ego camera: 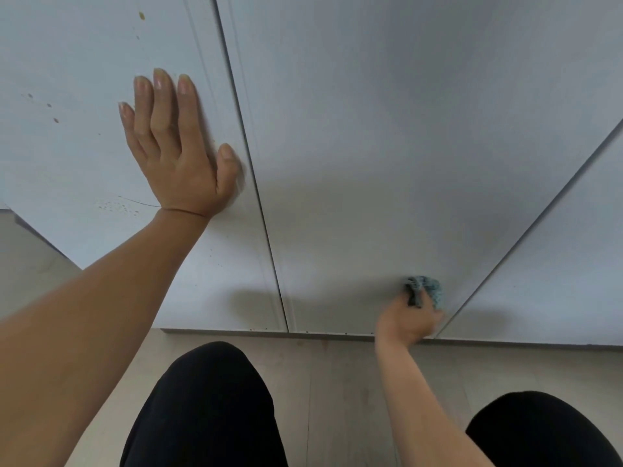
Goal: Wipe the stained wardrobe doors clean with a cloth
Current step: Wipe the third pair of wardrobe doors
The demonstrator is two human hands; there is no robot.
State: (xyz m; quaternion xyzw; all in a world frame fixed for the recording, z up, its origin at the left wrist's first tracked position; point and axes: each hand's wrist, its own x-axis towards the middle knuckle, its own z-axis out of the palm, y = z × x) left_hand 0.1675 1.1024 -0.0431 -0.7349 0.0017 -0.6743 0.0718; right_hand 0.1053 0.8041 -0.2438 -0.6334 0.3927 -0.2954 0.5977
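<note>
Three white wardrobe doors fill the view. My left hand (175,146) lies flat with straight fingers against the left door (84,170), close to its right edge. That door carries small brown and yellow spots (55,120) to the left of and above the hand. My right hand (409,320) grips a bunched blue-grey cloth (425,290) and presses it against the middle door (387,146) near its bottom right corner. The middle door looks free of marks.
A third door (556,281) stands to the right, past a dark gap. Light wood floor (337,382) runs under the doors. My knees in black trousers (209,409) are close to the wardrobe base. A wall (27,264) shows at the far left.
</note>
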